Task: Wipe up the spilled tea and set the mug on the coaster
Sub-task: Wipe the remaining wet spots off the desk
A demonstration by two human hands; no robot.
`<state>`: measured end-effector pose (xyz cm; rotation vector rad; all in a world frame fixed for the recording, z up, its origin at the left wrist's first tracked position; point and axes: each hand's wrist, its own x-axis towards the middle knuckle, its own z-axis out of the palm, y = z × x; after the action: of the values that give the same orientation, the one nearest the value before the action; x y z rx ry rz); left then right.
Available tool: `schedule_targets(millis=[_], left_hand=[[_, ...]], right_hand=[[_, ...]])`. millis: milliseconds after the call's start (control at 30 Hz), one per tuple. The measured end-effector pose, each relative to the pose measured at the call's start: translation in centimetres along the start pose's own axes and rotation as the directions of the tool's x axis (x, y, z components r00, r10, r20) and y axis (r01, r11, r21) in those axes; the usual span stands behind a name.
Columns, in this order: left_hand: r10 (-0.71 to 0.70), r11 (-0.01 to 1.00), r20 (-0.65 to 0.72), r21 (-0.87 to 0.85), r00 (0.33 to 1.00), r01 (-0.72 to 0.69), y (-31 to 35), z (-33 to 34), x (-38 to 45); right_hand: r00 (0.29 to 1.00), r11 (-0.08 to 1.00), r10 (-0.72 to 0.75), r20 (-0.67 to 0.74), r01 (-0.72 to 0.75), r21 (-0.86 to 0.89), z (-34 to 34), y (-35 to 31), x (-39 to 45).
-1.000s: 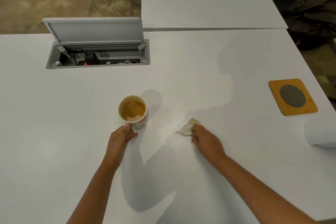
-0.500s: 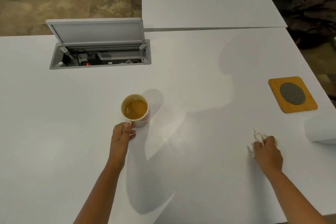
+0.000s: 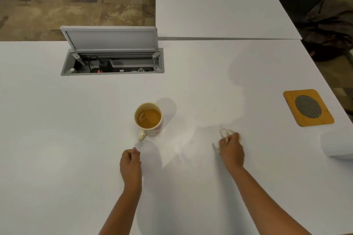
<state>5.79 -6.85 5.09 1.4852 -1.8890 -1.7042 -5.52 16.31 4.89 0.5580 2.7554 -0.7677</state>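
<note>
A person's left hand (image 3: 130, 162), which gripped the handle half a second ago, has let go and now sits just short of the mug (image 3: 149, 119) of tea, fingers curled on nothing. The right hand (image 3: 231, 149), fingers clenched round a crumpled tissue (image 3: 223, 132), has swept back leftward across the white desk (image 3: 57, 139). The mug stands mid-desk, well apart from the orange coaster (image 3: 308, 107) at right.
</note>
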Motion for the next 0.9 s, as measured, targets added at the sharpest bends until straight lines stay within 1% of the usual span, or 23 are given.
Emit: schedule_targets(millis=[33, 100, 133, 167, 233, 300, 367, 400, 433, 467, 567, 633, 767, 833, 900], left_hand=[[0.024, 0.998, 0.023, 0.049, 0.999, -0.025, 0.2, 0.2, -0.3], [0.078, 0.985, 0.133, 0.145, 0.988, -0.097, 0.4, 0.8, -1.3], [0.099, 0.974, 0.191, 0.184, 0.977, -0.134, 0.4, 1.2, -1.9], [0.118, 0.962, 0.231, 0.215, 0.966, -0.169, 0.4, 1.6, -2.3], [0.136, 0.946, 0.267, 0.251, 0.954, -0.205, 0.5, 2.2, -2.6], [0.149, 0.933, 0.302, 0.274, 0.942, -0.235, 0.6, 2.6, -2.8], [0.159, 0.914, 0.356, 0.3, 0.921, -0.274, 0.4, 2.8, -3.2], [0.166, 0.899, 0.382, 0.321, 0.909, -0.299, 0.3, 2.9, -3.4], [0.176, 0.878, 0.411, 0.345, 0.895, -0.331, 0.2, 3.0, -3.5], [0.186, 0.856, 0.44, 0.366, 0.879, -0.365, 0.2, 3.1, -3.6], [0.212, 0.84, 0.48, 0.357, 0.852, -0.41, 0.6, 3.5, -4.0], [0.243, 0.84, 0.465, 0.338, 0.851, -0.425, 1.3, 3.9, -4.3], [0.284, 0.826, 0.47, 0.322, 0.836, -0.462, 2.4, 5.7, -5.1], [0.267, 0.816, 0.495, 0.341, 0.827, -0.467, 2.3, 6.7, -5.8], [0.231, 0.798, 0.528, 0.377, 0.817, -0.47, 1.9, 7.7, -6.3]], right_hand=[[0.996, 0.997, -0.074, 0.049, 0.074, -0.014, 1.1, -1.6, -0.8], [0.961, 0.973, -0.212, 0.176, 0.224, -0.049, 3.6, -4.6, -3.0], [0.927, 0.952, -0.279, 0.251, 0.301, -0.055, 4.6, -5.8, -4.4], [0.878, 0.921, -0.352, 0.324, 0.386, -0.045, 5.4, -6.7, -5.8], [0.765, 0.855, -0.471, 0.44, 0.519, 0.013, 6.1, -7.1, -7.9], [0.677, 0.81, -0.528, 0.513, 0.583, 0.064, 5.4, -6.3, -8.6], [0.61, 0.739, -0.561, 0.56, 0.674, 0.006, 4.1, -4.7, -7.7], [0.595, 0.704, -0.568, 0.569, 0.709, -0.04, 3.5, -3.9, -6.9], [0.604, 0.681, -0.567, 0.56, 0.726, -0.093, 3.0, -3.2, -5.8], [0.63, 0.678, -0.561, 0.537, 0.722, -0.138, 2.4, -2.4, -4.5], [0.783, 0.772, -0.459, 0.42, 0.585, -0.249, 0.0, -0.3, 0.3], [0.856, 0.814, -0.397, 0.33, 0.495, -0.303, -2.2, 1.7, 3.4], [0.927, 0.858, -0.317, 0.203, 0.371, -0.355, -7.1, 7.1, 7.3], [0.969, 0.902, -0.202, 0.14, 0.24, -0.358, -9.1, 9.6, 7.5], [0.99, 0.925, -0.102, 0.095, 0.129, -0.358, -9.9, 11.6, 6.4]])
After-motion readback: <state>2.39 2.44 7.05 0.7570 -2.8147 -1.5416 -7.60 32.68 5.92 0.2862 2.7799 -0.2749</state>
